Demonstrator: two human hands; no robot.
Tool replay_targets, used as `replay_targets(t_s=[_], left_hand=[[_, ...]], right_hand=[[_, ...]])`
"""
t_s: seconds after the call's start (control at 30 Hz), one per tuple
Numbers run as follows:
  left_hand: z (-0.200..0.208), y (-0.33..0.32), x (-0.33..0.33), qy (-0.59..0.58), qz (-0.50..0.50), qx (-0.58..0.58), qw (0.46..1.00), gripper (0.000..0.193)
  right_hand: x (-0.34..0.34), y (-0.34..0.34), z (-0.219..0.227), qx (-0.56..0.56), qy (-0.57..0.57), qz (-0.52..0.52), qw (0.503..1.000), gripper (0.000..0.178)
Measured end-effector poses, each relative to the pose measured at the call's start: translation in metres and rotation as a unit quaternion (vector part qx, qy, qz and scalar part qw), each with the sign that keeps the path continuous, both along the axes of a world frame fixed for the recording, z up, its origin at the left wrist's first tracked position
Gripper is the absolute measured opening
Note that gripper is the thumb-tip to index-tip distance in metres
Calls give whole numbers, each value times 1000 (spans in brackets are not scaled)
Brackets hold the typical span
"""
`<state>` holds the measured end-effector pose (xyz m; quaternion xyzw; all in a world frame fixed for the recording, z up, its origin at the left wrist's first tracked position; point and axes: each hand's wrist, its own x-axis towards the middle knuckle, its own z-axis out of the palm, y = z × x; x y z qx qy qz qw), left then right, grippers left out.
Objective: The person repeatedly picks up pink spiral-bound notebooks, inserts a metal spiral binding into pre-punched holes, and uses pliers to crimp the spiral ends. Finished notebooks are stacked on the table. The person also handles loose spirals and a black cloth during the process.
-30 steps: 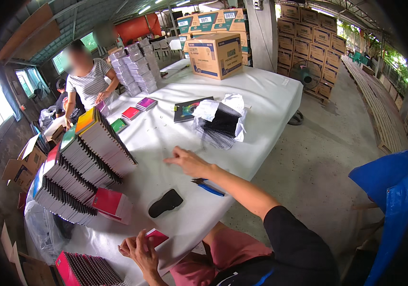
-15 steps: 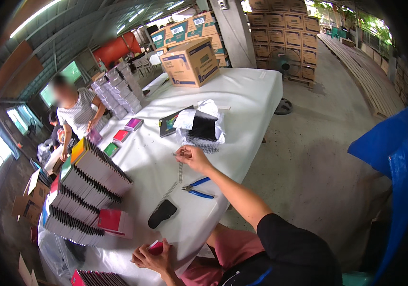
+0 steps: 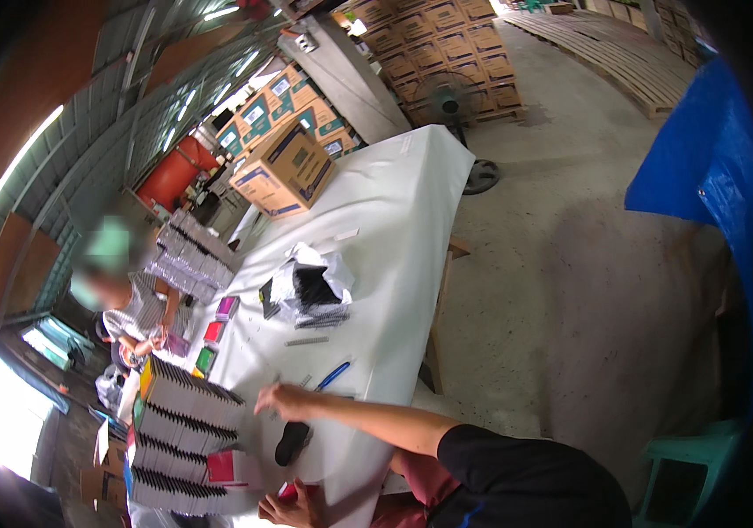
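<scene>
White table (image 3: 398,189) is stretching toward one o'clock. Book stacks (image 3: 191,444) are standing at eight o'clock from the right hand (image 3: 285,401), which is hovering; whether its grip is holding something, I cannot tell. At six o'clock, the left hand (image 3: 292,510) is clamping a red book (image 3: 287,490). Blue pliers (image 3: 334,376) are lying at two o'clock.

Small red notebook in the left hand, black object near the right.
From my remote post I see the small red notebook (image 3: 286,492) at the near table edge, partly hidden by the left hand (image 3: 293,509) gripping it. The black object (image 3: 291,443), rounded at its near end, lies flat on the white-covered table (image 3: 398,233), just below the right hand (image 3: 286,402). Blue-handled pliers (image 3: 334,376) lie aslant beyond that hand; I can't tell what its fingers hold.
</scene>
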<state>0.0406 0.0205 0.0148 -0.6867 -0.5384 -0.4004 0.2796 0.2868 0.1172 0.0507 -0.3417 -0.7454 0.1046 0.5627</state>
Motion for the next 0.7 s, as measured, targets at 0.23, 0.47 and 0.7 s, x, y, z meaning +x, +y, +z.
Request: replay_targets(t_s=[0.23, 0.47, 0.7], left_hand=[[-18, 10, -24, 33, 13, 1, 999, 63], [-11, -2, -24, 21, 10, 17, 1000, 62], [-9, -14, -30, -6, 12, -33, 999, 65]], right_hand=[[-98, -54, -20, 107, -189, -47, 975, 26], [-107, -70, -4, -101, -230, 122, 960, 16], [-108, -72, 1, -130, -130, 234, 955, 18]])
